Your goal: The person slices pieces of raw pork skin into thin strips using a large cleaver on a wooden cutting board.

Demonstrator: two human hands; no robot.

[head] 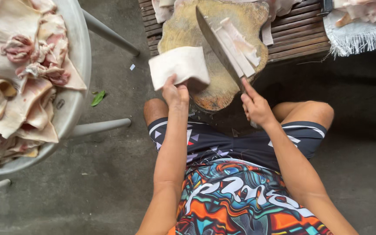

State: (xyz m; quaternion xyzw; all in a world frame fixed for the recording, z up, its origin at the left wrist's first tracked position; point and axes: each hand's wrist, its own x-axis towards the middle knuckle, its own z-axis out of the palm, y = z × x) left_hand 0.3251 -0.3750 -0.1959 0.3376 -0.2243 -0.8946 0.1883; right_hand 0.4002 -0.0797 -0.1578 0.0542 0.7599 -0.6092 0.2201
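Seated person, seen from above, knees apart over a concrete floor point(109, 187). A round wooden chopping block point(188, 30) rests partly on a slatted wooden table point(301, 32) in front of the knees.

Left hand point(176, 93): fingers closed on the near edge of a pale, flat slab of pork skin point(179, 65). The slab lies on the left part of the block, its near edge hanging past the rim toward the person.

Right hand point(255, 106): fingers wrapped around the handle of a long cleaver point(216, 43), index finger stretched along the top of it. Blade runs diagonally across the block, tip pointing away and to the left, just right of the slab. Whether the edge touches the wood, cannot tell.

On the far side of the blade lie several narrow cut strips point(240, 45), stacked side by side on the right part of the block.

Left of the person, a large metal basin point(79, 48) on grey legs, heaped with raw pork pieces point(22, 65), pink and cream. More pale meat on a fringed white cloth point(353, 37) at upper right. A green leaf point(97, 98) on the floor near the basin.
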